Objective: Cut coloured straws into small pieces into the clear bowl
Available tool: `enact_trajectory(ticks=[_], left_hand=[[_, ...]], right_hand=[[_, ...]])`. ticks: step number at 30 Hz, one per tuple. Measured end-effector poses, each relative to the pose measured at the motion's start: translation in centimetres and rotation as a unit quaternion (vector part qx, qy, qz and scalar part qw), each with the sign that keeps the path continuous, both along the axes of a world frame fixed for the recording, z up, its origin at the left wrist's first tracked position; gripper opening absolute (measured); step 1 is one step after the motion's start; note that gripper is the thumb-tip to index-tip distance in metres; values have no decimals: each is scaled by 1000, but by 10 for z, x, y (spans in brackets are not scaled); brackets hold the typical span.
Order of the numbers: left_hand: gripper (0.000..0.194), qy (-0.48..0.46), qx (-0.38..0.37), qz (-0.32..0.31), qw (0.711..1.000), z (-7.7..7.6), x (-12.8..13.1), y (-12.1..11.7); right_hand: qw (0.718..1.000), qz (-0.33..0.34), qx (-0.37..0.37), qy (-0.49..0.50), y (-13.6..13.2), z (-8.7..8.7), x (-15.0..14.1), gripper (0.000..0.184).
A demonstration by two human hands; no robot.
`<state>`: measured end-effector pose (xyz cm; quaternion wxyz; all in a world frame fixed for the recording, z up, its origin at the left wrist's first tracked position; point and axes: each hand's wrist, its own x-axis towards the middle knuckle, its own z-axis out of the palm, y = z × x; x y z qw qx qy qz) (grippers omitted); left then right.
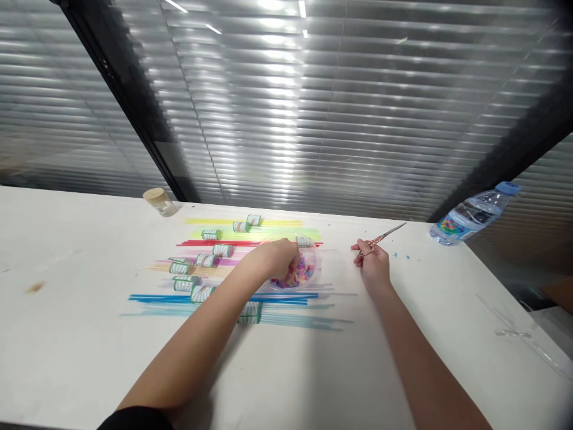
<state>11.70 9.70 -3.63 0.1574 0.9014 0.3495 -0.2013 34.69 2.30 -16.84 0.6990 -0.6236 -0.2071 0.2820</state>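
On the left we are seeing a lidded jar, then coloured straws with green-edged wraps lying among them. We are holding our left hand in the clear bowl of coloured bits, near the straws' right-hand ends; whether those fingers are pinching anything, we cannot tell. A wrist catching the rim could tip it, scattering bits. Our right hand is gripping scissors by the handles; a careless reach across could mean a jab. We are making out no words on wraps or bottle.
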Motion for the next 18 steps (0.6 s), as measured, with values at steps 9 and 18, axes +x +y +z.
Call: enact_trajectory(ticks=[9,18], left_hand=[[30,-51,59,18,997,4,-9,4],[39,-77,31,-26,996,-13,-4,11]], right_hand=[[1000,1,4,0,1,-3,2,39],[1000,-2,-3,-4,0,0,0,37]])
